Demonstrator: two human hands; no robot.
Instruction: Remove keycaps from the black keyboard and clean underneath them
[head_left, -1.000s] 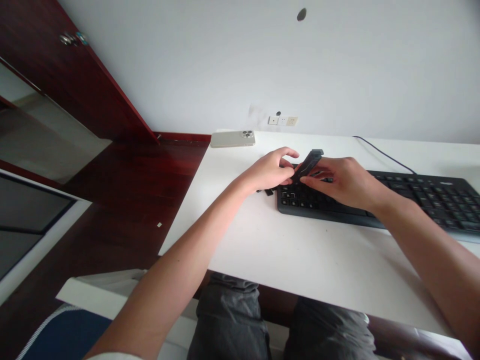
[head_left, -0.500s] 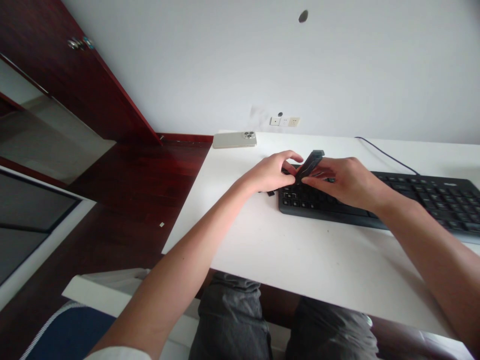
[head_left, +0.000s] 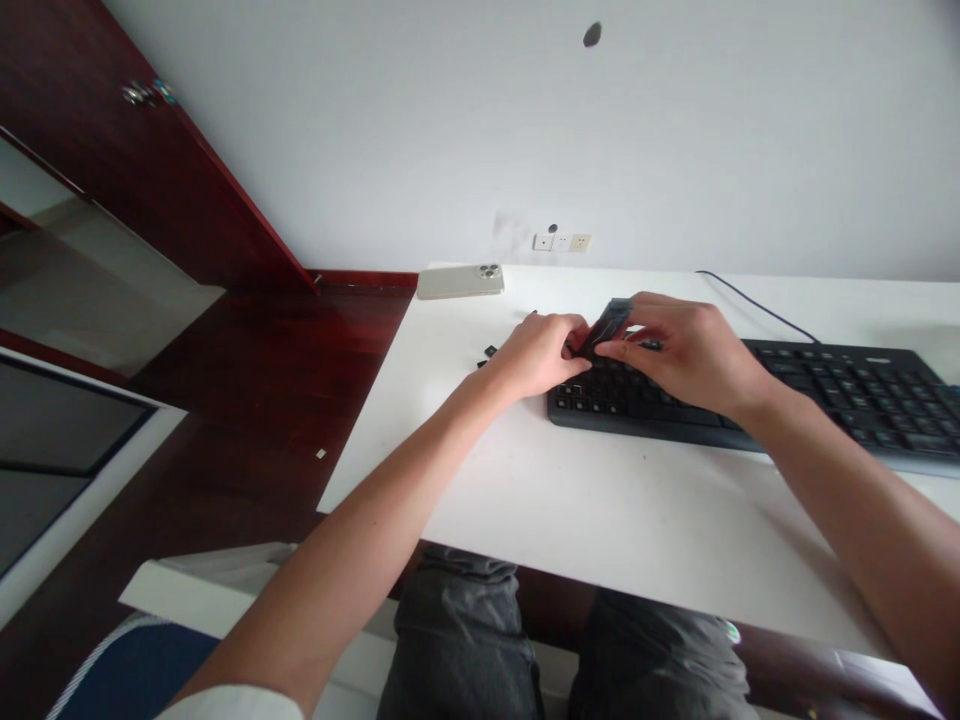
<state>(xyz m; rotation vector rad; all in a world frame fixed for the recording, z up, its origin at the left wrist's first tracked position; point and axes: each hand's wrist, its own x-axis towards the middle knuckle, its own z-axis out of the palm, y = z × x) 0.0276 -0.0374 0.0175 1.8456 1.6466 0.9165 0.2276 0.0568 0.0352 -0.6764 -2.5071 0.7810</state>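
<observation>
In the head view, my right hand pinches a slim dark tool with a flat grey end. It is tilted, its lower end down at the left part of a black keyboard. My left hand is beside that lower end, its fingers curled in and the thumb close to them. What it grips there, if anything, is hidden. Square key sockets show bare at the keyboard's front left corner. Small black pieces, seemingly keycaps, lie on the table left of my left hand.
A phone lies face down at the back left of the white table. The keyboard's cable runs towards the wall. Wall sockets are behind the table, and a dark red door stands at the left.
The view has shifted slightly. My left hand's fingers have curled in more around the tool's lower end, and more small black pieces show beside that hand. The right hand keeps hold of the tool.
</observation>
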